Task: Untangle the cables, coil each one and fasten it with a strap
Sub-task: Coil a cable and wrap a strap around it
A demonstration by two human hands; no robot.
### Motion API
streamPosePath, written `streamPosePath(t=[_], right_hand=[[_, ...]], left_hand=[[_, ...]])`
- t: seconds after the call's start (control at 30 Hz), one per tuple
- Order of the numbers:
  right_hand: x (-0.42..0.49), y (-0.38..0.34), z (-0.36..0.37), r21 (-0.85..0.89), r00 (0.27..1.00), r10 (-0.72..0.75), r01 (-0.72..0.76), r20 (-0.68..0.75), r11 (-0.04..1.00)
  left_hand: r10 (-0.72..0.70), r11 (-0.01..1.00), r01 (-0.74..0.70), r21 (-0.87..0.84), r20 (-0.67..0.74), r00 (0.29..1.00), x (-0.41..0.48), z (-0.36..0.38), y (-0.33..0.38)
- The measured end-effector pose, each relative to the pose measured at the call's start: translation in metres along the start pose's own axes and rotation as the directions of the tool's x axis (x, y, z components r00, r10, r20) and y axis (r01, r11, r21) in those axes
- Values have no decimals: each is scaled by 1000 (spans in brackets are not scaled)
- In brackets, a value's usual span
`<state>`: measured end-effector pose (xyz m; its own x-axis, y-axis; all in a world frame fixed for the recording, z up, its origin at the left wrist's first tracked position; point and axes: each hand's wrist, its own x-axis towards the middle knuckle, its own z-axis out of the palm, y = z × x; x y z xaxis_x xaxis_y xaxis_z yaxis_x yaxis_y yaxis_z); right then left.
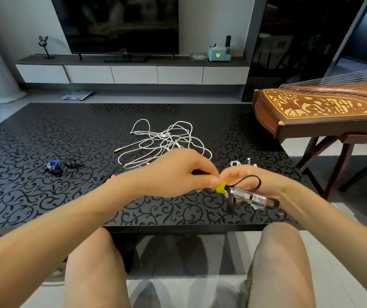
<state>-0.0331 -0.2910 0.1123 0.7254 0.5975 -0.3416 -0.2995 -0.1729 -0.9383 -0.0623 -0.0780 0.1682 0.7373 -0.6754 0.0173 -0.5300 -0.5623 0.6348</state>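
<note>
Both hands were above the near part of the black patterned counter (44, 196). The left hand (178, 172) pinched a yellow strap (221, 186) between thumb and fingers. The right hand (253, 181) was curled around a black cable (272, 202) with a silver plug (251, 196), and the strap touched this cable. Further back on the counter lay a tangle of white cables (167, 141). At the left a blue strap (53, 164) and a black strap (73, 163) lay near each other
</note>
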Motion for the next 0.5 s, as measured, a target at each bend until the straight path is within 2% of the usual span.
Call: streamPosePath(t=[0.13,0.23,0.37,0.5], right_hand=[[4,-17,-4,220,999,23,-29,31,975],[3,-28,-3,240,999,1,-11,42,971],[7,-36,0,-117,991,-64,51,-116,992],[8,-50,12,-374,930,-275,171,-245,912]], left_hand=[[17,994,-16,108,-4,1000,-4,4,0],[11,985,-7,171,-22,1000,-6,4,-2],[-12,970,15,244,-14,1000,-9,5,-6],[-28,961,28,274,-4,1000,-8,11,-5]])
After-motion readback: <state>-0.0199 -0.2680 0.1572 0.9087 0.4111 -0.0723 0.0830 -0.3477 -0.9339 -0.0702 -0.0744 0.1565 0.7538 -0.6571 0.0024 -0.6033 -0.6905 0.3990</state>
